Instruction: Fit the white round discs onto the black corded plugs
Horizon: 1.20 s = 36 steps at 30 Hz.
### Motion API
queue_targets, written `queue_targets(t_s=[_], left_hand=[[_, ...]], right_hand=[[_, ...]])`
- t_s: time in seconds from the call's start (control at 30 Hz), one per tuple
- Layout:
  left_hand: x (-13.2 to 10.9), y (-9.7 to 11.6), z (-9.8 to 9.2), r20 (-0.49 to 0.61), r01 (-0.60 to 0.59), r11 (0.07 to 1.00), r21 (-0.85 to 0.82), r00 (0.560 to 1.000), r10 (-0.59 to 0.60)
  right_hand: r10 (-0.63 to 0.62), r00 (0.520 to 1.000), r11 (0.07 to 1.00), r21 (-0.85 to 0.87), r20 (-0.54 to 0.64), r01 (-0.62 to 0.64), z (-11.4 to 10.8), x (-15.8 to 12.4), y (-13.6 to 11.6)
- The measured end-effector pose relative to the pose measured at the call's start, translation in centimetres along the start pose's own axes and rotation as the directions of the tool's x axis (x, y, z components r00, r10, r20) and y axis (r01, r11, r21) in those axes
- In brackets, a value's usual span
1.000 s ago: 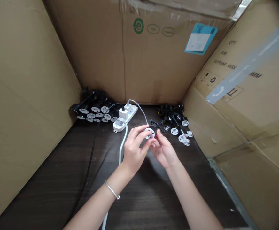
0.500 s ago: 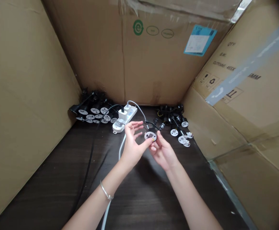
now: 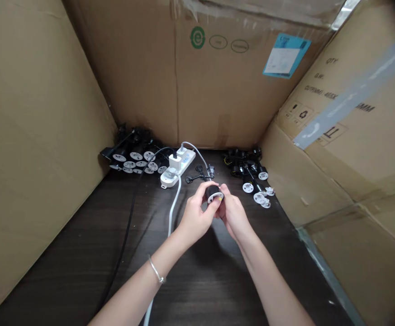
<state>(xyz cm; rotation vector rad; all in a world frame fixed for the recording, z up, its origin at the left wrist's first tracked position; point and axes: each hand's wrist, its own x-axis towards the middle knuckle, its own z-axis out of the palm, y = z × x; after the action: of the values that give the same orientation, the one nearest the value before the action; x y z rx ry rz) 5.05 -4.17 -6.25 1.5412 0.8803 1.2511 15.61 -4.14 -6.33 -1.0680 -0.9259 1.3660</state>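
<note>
Both of my hands meet over the dark table around one small black lamp socket with a white round face (image 3: 213, 194). My left hand (image 3: 194, 216) wraps its fingers round the socket's left side. On the socket's right side the fingers of my right hand (image 3: 235, 215) are closed on it. A thin black lead with a small plug (image 3: 201, 174) lies on the table just beyond the socket. A silver bracelet (image 3: 156, 270) sits on my left wrist.
A white power strip (image 3: 179, 165) with plugged-in chargers lies behind my hands, its white cable (image 3: 172, 212) running toward me beside a black cable (image 3: 126, 226). Several finished black sockets (image 3: 134, 159) are heaped at back left, more parts (image 3: 253, 176) at back right. Cardboard walls (image 3: 34, 136) enclose the table.
My left hand's fingers, spread open half a second ago, have closed round the socket. The socket has turned so its black body shows, and the lead now lies on the table.
</note>
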Motion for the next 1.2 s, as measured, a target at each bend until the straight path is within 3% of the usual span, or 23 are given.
queue_targets(t_s=[0.1,0.2,0.33,0.47,0.6,0.87,0.97,1.1,1.2], left_hand=[[0.2,-0.2,-0.2,-0.076,-0.039,0.998,0.044,0.996,0.042],[0.4,-0.2,-0.6,-0.115,-0.025,1.0,-0.012,0.993,0.023],[0.4,-0.1,-0.6,-0.06,-0.033,0.998,0.055,0.998,0.036],[0.4,-0.2,-0.4,-0.043,-0.057,0.991,0.124,0.997,0.062],[0.4,-0.5,-0.5,-0.032,-0.023,0.998,0.062,0.999,0.025],[0.2,0.2,-1.1,0.125,0.024,0.987,-0.162,0.992,-0.003],[0.2,0.2,-0.9,0.121,0.053,0.995,-0.086,0.992,-0.042],[0.0,0.0,-0.7,0.095,0.007,0.995,0.097,0.995,-0.016],[0.0,-0.1,-0.5,0.09,0.001,0.994,0.106,0.996,-0.01]], right_hand=[[-0.293,0.948,0.901,-0.368,-0.128,0.229,-0.7,0.0,-0.3],[-0.426,0.888,0.855,-0.399,-0.175,0.332,-1.1,0.0,-0.6],[-0.335,0.942,0.929,-0.163,0.017,0.333,-0.4,-0.2,-0.9],[-0.241,0.956,0.969,-0.01,0.165,0.246,0.1,-0.6,-1.0],[-0.244,0.959,0.97,0.04,0.145,0.241,-0.1,-0.6,-0.9],[-0.244,0.961,0.968,0.087,0.129,0.235,-0.7,-0.4,-1.2],[-0.253,0.96,0.966,0.085,0.12,0.244,-0.6,-0.3,-1.2],[-0.239,0.968,0.97,0.074,0.074,0.233,-0.4,-0.3,-0.9],[-0.244,0.968,0.968,0.078,0.055,0.24,-0.2,-0.4,-0.7]])
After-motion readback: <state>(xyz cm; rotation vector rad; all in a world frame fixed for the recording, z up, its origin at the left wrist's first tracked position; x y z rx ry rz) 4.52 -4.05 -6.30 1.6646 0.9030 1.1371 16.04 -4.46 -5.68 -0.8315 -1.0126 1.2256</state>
